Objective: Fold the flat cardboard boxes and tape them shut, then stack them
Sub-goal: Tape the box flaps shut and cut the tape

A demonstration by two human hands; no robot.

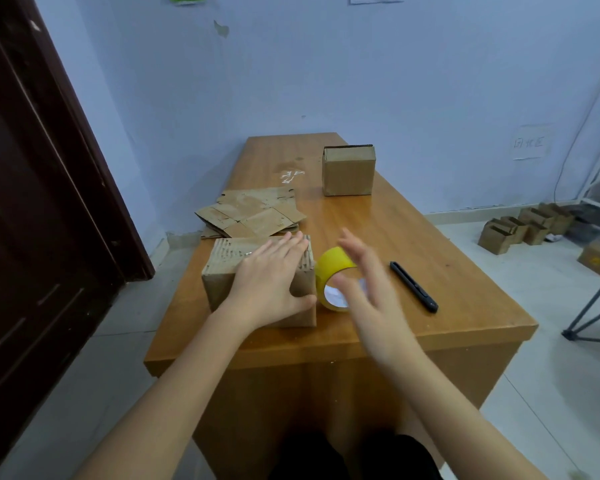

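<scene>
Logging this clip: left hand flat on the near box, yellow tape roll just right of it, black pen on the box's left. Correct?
Not quite. The head view shows the black pen lying right of the yellow tape roll, not left of the near box. The left hand does rest on that box.

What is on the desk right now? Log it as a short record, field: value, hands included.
near box: folded cardboard box at the desk's front left
left hand: left hand rests flat on the near box, thumb on its front face
right hand: right hand open, blurred, over the tape roll, no grip
tape: yellow tape roll on its edge, right of the near box
cutter: black utility knife right of the tape
flat stock: flat cardboard boxes behind the near box
far box: second box at the desk's rear
</scene>
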